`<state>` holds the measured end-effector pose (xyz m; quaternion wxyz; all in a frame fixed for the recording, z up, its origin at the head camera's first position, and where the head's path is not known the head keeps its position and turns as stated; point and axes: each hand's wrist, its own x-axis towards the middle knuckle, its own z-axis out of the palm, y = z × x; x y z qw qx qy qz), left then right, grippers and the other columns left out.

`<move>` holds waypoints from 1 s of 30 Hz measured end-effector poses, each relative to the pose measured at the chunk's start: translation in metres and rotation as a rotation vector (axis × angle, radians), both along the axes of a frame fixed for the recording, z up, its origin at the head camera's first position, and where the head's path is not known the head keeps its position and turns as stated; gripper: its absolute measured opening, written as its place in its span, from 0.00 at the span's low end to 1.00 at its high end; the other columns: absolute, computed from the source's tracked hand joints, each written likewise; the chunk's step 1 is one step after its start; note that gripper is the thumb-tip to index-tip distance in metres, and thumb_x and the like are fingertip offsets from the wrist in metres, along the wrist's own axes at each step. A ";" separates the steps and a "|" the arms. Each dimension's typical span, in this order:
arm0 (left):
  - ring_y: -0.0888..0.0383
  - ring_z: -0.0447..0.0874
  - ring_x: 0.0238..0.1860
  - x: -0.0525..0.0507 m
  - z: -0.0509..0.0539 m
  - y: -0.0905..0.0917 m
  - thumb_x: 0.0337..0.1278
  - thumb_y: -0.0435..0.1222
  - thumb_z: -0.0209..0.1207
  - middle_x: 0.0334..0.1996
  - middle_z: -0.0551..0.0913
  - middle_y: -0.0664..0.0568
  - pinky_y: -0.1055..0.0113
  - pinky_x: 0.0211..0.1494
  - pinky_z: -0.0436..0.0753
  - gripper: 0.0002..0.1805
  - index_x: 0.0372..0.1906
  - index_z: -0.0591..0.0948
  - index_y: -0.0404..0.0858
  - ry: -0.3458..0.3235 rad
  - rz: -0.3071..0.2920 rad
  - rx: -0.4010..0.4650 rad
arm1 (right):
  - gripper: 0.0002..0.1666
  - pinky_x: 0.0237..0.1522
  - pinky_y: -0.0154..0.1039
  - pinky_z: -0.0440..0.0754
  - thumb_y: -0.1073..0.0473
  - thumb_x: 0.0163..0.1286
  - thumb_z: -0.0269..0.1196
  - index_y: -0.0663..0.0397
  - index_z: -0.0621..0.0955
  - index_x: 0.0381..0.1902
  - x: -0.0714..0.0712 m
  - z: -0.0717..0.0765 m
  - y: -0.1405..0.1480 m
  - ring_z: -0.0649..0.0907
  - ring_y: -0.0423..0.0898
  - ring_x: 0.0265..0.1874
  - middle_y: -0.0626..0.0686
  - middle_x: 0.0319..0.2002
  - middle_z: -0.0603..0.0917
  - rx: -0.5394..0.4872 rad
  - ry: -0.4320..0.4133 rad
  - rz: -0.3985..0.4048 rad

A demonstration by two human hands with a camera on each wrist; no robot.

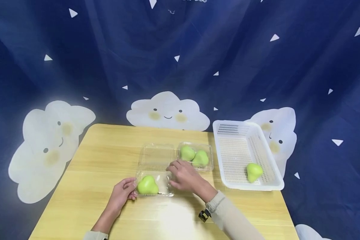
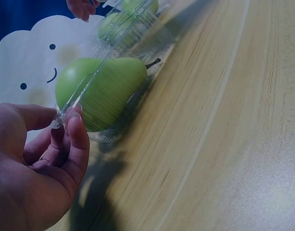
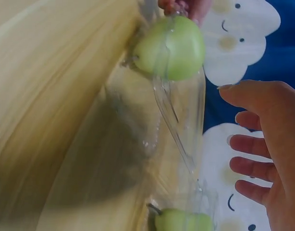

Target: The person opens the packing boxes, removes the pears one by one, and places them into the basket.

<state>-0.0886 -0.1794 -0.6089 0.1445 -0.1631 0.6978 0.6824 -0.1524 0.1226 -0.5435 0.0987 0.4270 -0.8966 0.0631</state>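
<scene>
A clear plastic clamshell box (image 1: 165,188) lies with its lid (image 1: 157,155) folded back, and one green pear (image 1: 148,185) sits in its left half. My left hand (image 1: 122,194) pinches the box's left rim between thumb and fingers; the left wrist view shows this grip beside the pear (image 2: 102,89). Over the box's right end hovers my right hand (image 1: 186,176). In the right wrist view that hand (image 3: 277,139) has its fingers loosely bent and nothing between them, apart from the pear (image 3: 178,48).
A second clear box (image 1: 210,165) with two green pears (image 1: 200,158) stands behind my right hand. At the right, a white perforated basket (image 1: 268,156) contains one pear (image 1: 254,172). The wooden table (image 1: 108,146) ends at a dark blue curtain (image 1: 168,66) with cloud prints.
</scene>
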 end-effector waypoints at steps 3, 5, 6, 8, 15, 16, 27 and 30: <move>0.60 0.83 0.27 0.001 0.000 0.000 0.74 0.34 0.59 0.36 0.84 0.48 0.68 0.30 0.90 0.24 0.68 0.73 0.29 0.002 0.003 0.004 | 0.25 0.68 0.40 0.82 0.40 0.70 0.66 0.47 0.83 0.57 0.001 -0.003 -0.007 0.83 0.44 0.57 0.47 0.54 0.87 0.006 0.023 0.021; 0.60 0.83 0.26 0.001 0.001 0.001 0.74 0.34 0.59 0.37 0.84 0.48 0.68 0.30 0.90 0.24 0.68 0.73 0.29 0.002 0.004 0.008 | 0.26 0.69 0.40 0.82 0.40 0.69 0.67 0.47 0.83 0.58 0.002 -0.005 -0.011 0.83 0.44 0.57 0.47 0.55 0.87 0.010 0.019 0.030; 0.60 0.83 0.26 0.001 0.001 0.001 0.74 0.34 0.59 0.37 0.84 0.48 0.68 0.30 0.90 0.24 0.68 0.73 0.29 0.001 0.005 0.008 | 0.26 0.69 0.40 0.81 0.41 0.69 0.68 0.47 0.83 0.58 0.003 -0.005 -0.013 0.83 0.45 0.57 0.47 0.55 0.87 0.015 0.015 0.033; 0.60 0.83 0.26 0.001 0.000 0.000 0.74 0.34 0.59 0.37 0.84 0.48 0.68 0.30 0.90 0.24 0.68 0.73 0.29 -0.004 0.005 0.006 | 0.27 0.69 0.41 0.81 0.41 0.68 0.69 0.47 0.82 0.59 0.004 -0.006 -0.017 0.83 0.45 0.58 0.48 0.55 0.86 0.019 -0.004 0.040; 0.60 0.83 0.26 0.002 -0.001 0.000 0.74 0.34 0.59 0.37 0.84 0.48 0.68 0.30 0.90 0.23 0.68 0.73 0.29 0.002 0.011 0.009 | 0.26 0.69 0.39 0.81 0.41 0.70 0.67 0.47 0.82 0.59 0.006 -0.009 -0.031 0.83 0.44 0.59 0.48 0.57 0.86 0.016 -0.052 0.068; 0.60 0.83 0.26 0.003 -0.001 0.000 0.73 0.34 0.59 0.36 0.84 0.48 0.68 0.30 0.90 0.23 0.68 0.73 0.29 0.001 0.013 0.010 | 0.26 0.68 0.39 0.82 0.41 0.70 0.67 0.47 0.82 0.60 0.006 -0.009 -0.033 0.83 0.44 0.59 0.48 0.57 0.86 0.017 -0.055 0.073; 0.60 0.83 0.25 0.003 0.000 0.000 0.74 0.35 0.59 0.35 0.84 0.49 0.68 0.29 0.89 0.25 0.69 0.72 0.26 0.011 0.009 0.006 | 0.28 0.68 0.38 0.82 0.39 0.69 0.67 0.46 0.82 0.61 0.007 -0.013 -0.047 0.83 0.44 0.60 0.48 0.58 0.85 0.032 -0.069 0.096; 0.59 0.83 0.25 0.003 0.000 -0.001 0.73 0.34 0.60 0.35 0.84 0.49 0.68 0.29 0.89 0.25 0.68 0.73 0.28 0.003 0.014 0.008 | 0.28 0.70 0.37 0.81 0.40 0.69 0.68 0.47 0.82 0.61 0.007 -0.016 -0.051 0.83 0.43 0.59 0.48 0.58 0.85 0.028 -0.065 0.119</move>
